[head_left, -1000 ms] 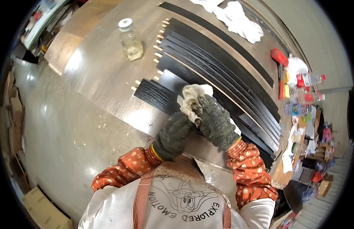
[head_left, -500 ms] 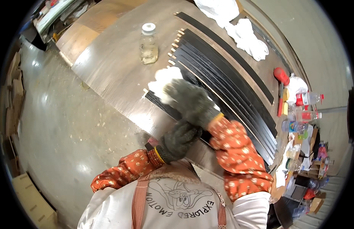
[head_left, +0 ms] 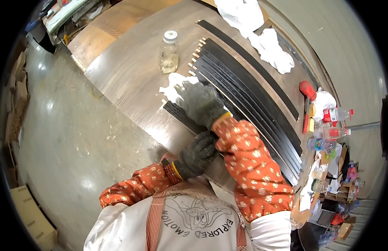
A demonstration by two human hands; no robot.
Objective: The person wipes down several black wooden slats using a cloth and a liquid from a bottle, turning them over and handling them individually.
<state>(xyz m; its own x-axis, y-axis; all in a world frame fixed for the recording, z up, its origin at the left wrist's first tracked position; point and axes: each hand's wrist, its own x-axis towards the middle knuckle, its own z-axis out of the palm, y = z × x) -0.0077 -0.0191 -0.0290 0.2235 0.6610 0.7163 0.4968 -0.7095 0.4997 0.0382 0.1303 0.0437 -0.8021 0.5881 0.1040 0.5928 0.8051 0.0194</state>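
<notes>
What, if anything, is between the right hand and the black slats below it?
Only a white cloth is visible, under the right hand and over the black slats, near their left ends; what lies under the palm is hidden.

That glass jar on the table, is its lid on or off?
On: the white lid caps the mouth of the glass jar, which stands upright. Whether it is screwed tight, I cannot tell.

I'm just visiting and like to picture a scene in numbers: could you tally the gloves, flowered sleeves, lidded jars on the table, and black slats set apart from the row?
Dark gloves: 2
Flowered orange sleeves: 2
Lidded jar: 1
Separate black slat: 1
Total: 6
</notes>
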